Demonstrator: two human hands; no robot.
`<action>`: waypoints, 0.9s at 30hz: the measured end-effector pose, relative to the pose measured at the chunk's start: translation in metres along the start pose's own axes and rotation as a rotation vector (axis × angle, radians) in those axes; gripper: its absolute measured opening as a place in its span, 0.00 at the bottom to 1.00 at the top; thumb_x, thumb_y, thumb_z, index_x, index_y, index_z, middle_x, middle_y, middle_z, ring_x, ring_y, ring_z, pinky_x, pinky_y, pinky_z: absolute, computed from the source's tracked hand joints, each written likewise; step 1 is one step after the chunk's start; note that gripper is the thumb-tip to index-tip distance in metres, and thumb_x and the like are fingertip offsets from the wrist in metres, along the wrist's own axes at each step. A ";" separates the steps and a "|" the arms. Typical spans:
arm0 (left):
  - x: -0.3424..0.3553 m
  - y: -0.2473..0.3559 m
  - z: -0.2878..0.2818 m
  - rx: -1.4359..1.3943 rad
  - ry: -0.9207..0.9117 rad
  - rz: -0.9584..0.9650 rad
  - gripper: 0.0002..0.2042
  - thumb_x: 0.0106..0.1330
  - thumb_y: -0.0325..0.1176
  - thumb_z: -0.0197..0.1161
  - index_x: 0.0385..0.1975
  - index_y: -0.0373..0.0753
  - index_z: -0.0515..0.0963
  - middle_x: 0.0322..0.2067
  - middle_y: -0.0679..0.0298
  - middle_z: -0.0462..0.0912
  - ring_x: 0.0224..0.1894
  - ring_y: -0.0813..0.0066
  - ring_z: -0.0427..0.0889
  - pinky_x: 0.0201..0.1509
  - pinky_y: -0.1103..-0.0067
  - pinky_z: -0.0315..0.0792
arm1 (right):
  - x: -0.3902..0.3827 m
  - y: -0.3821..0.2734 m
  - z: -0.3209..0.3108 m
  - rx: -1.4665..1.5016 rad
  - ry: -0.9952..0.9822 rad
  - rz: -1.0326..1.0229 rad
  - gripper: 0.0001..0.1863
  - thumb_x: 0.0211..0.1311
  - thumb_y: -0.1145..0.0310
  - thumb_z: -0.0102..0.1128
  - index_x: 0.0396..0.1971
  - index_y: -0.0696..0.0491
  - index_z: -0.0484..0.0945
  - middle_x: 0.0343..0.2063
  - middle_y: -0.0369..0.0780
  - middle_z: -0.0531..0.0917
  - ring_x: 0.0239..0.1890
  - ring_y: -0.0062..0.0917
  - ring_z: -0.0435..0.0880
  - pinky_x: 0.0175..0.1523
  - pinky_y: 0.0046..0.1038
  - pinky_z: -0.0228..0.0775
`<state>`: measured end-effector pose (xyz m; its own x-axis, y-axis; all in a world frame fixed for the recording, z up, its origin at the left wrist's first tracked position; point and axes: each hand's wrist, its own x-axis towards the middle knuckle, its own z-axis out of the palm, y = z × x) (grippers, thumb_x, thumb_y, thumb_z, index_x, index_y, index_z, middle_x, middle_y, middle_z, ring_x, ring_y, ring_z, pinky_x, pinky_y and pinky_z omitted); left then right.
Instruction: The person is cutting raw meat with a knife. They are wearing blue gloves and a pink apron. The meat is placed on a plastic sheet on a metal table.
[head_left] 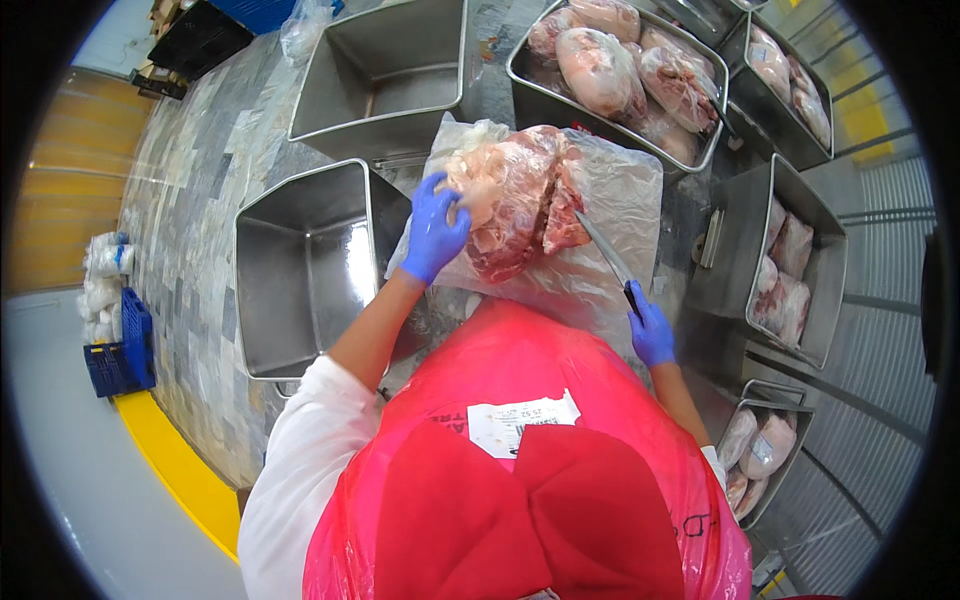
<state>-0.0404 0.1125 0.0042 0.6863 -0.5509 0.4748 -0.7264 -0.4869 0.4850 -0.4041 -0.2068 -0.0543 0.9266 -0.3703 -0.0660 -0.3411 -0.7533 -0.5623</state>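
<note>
A large piece of raw meat (510, 200) with pale fat on its left side lies on crumpled translucent plastic sheeting (625, 225) in the middle of the view. A reddish section at its right is partly separated by a cleft. My left hand (435, 225), in a blue glove, has its fingers curled on the fatty left edge of the meat. My right hand (648, 330), also blue-gloved, grips a dark-handled knife (610, 250), whose long blade reaches up-left with the tip at the meat's right side. I wear a red plastic apron (520, 360) below.
Two steel bins (300, 215), (335, 125) stand left of and behind the sheet. Steel bins of bagged meat stand behind (595, 75) and along the right (785, 270), (760, 445), (790, 80). Blue crates (135, 340) with white bags stand at left, beside a yellow strip (175, 460).
</note>
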 end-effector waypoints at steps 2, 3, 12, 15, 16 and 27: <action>0.028 -0.001 0.027 -0.003 0.060 -0.069 0.36 0.55 0.45 0.74 0.64 0.41 0.72 0.69 0.40 0.65 0.67 0.36 0.70 0.72 0.58 0.66 | 0.001 0.001 -0.002 0.022 -0.022 0.010 0.37 0.69 0.68 0.60 0.76 0.30 0.62 0.35 0.50 0.80 0.36 0.49 0.81 0.43 0.47 0.74; 0.037 0.000 0.039 -0.012 -0.071 -0.191 0.40 0.55 0.47 0.74 0.67 0.41 0.68 0.70 0.40 0.64 0.68 0.35 0.69 0.72 0.58 0.65 | -0.001 0.002 -0.003 0.027 -0.029 0.022 0.37 0.69 0.68 0.60 0.76 0.31 0.62 0.35 0.50 0.80 0.37 0.48 0.81 0.43 0.47 0.74; 0.050 -0.074 0.039 -0.082 -0.109 -0.794 0.21 0.59 0.44 0.68 0.48 0.39 0.79 0.46 0.41 0.84 0.50 0.40 0.83 0.54 0.58 0.76 | -0.024 -0.006 -0.005 0.028 0.108 0.001 0.36 0.70 0.70 0.58 0.77 0.42 0.60 0.45 0.53 0.82 0.46 0.50 0.83 0.51 0.44 0.74; 0.027 -0.082 0.003 -0.161 0.067 -0.821 0.17 0.57 0.41 0.69 0.43 0.40 0.81 0.40 0.45 0.87 0.44 0.45 0.87 0.47 0.61 0.78 | -0.034 -0.006 0.008 0.093 0.318 0.097 0.36 0.71 0.70 0.57 0.77 0.48 0.58 0.57 0.56 0.79 0.57 0.51 0.81 0.59 0.41 0.74; 0.011 -0.099 -0.015 -0.269 0.115 -0.836 0.16 0.57 0.39 0.67 0.43 0.40 0.81 0.39 0.46 0.87 0.42 0.48 0.87 0.45 0.63 0.79 | -0.032 -0.007 0.010 0.126 0.384 0.134 0.36 0.71 0.70 0.57 0.77 0.50 0.57 0.61 0.56 0.78 0.60 0.51 0.80 0.61 0.40 0.73; -0.100 -0.113 -0.132 -0.279 0.373 -0.737 0.13 0.58 0.23 0.61 0.43 0.36 0.82 0.35 0.62 0.86 0.39 0.77 0.82 0.46 0.76 0.77 | 0.092 0.024 0.051 -0.083 0.053 0.131 0.36 0.67 0.66 0.62 0.73 0.55 0.64 0.59 0.57 0.77 0.60 0.54 0.76 0.64 0.47 0.67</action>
<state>-0.0223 0.3117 -0.0008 0.9806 0.1203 0.1551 -0.0911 -0.4209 0.9025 -0.3191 -0.2315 -0.1159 0.8644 -0.4948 -0.0892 -0.4722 -0.7381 -0.4819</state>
